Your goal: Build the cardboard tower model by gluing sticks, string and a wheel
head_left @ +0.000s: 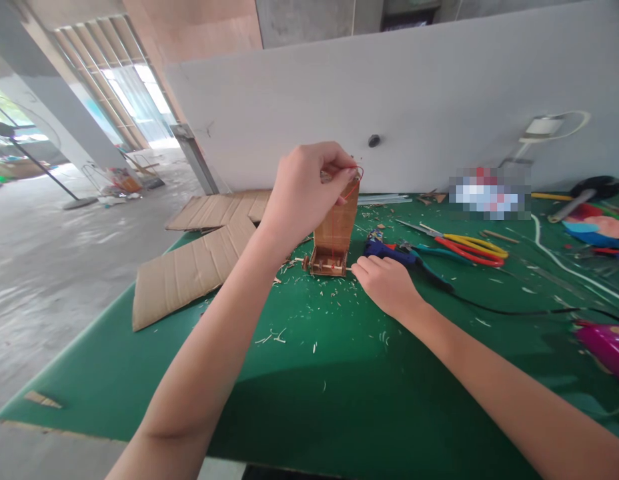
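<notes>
A small cardboard model (343, 230) stands upright on the green table, with a tall back panel and a low box at its foot. A thin wooden stick (325, 267) runs crosswise through the box, a round piece on its left end. My left hand (317, 177) is at the top of the panel, its fingertips pinching a red string (358, 175) that loops there and runs down to the stick. Low at the model's right side, my right hand (387, 283) is closed around the stick's right end. My left hand hides part of the panel's top.
Cardboard sheets (189, 277) lie on the left. Right of the model are a blue glue gun (389, 253) with a black cord, scissors (469, 248) with red and yellow handles, and a magenta object (602, 347). Scraps litter the green table (309, 393); a white panel (289, 113) rises behind.
</notes>
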Motion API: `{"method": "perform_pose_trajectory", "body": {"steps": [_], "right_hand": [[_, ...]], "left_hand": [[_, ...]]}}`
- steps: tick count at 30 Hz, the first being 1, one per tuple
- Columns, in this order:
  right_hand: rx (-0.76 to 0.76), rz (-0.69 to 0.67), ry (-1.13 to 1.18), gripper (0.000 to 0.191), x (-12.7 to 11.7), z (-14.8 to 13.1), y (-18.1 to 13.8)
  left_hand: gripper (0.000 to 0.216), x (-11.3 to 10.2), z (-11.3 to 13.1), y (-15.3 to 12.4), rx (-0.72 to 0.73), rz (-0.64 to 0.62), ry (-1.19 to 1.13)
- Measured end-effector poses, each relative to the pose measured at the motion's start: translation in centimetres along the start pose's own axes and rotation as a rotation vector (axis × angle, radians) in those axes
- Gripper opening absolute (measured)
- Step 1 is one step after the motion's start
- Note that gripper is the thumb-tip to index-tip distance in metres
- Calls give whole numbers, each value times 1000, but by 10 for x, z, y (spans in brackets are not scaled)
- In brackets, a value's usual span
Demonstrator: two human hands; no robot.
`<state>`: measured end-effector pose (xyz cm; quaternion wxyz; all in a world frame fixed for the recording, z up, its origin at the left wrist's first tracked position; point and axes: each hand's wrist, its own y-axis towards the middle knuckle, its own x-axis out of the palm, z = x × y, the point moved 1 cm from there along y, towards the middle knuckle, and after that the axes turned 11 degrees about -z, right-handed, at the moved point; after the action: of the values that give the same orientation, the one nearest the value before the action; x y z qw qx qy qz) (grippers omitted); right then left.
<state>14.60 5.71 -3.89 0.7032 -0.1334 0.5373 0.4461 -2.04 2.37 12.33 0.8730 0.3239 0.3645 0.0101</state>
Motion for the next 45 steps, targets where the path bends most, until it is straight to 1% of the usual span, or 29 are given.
{"method": "perform_pose_trajectory", "body": {"steps": [4, 6, 8, 10, 12, 15, 17, 19, 21, 22, 24, 26, 28, 29, 31, 33, 37, 39, 41, 42, 43, 45], "right_hand": [[17, -27, 18, 23, -2, -1, 0], [49, -16, 65, 24, -4, 3, 0], [137, 0, 90, 34, -7, 12, -2], [270, -28, 40, 41, -7, 25, -6], [372, -111, -53, 38, -4, 37, -11], [385, -237, -101, 27, 6, 48, -15], [369, -262, -79, 27, 11, 51, -15], [379, -257, -25, 28, 14, 53, -14], [425, -245, 111, 29, 13, 58, -13], [468, -236, 232, 29, 12, 61, -13], [574, -194, 585, 30, 7, 68, -15], [630, -157, 1022, 31, -2, 75, -18], [581, -177, 1426, 29, -13, 77, -21], [538, -209, 1582, 27, -19, 77, -23], [483, -281, 1772, 25, -29, 74, -26], [493, -316, 1829, 25, -36, 72, -27], [598, -268, 1830, 23, -40, 69, -26], [662, -259, 1851, 30, -42, 68, -25], [697, -317, 1865, 43, -44, 65, -24], [687, -363, 1863, 46, -45, 63, -23], [646, -412, 1861, 47, -47, 61, -21], [505, -470, 1859, 43, -50, 56, -17]], "left_hand": [[10, 0, 2, -1, -32, -24, -3], [11, 0, 3, -2, -42, -30, 3], [11, -1, 4, -3, -29, -29, 11], [11, -1, 4, -4, 0, -28, 6], [10, -1, 5, -5, 19, -31, -5], [9, -1, 7, -6, -19, -45, -3], [10, -1, 8, -7, -48, -55, 2], [10, -3, 10, -8, -60, -58, -2], [10, -4, 11, -8, -66, -59, -8], [10, -6, 11, -9, -68, -60, -9], [8, -7, 11, -9, -62, -68, -8], [8, -9, 10, -9, -46, -75, -3], [9, -11, 9, -9, -27, -73, 11], [10, -12, 9, -10, -19, -69, 21], [10, -14, 8, -9, -11, -64, 40], [9, -16, 7, -9, -11, -69, 52], [11, -21, 8, -8, 15, -80, 52], [11, -23, 9, -8, 8, -82, 64], [11, -24, 10, -9, -7, -84, 79], [11, -25, 10, -9, -7, -85, 82], [12, -25, 10, -9, -1, -84, 82], [11, -26, 10, -10, 17, -79, 81]]}}
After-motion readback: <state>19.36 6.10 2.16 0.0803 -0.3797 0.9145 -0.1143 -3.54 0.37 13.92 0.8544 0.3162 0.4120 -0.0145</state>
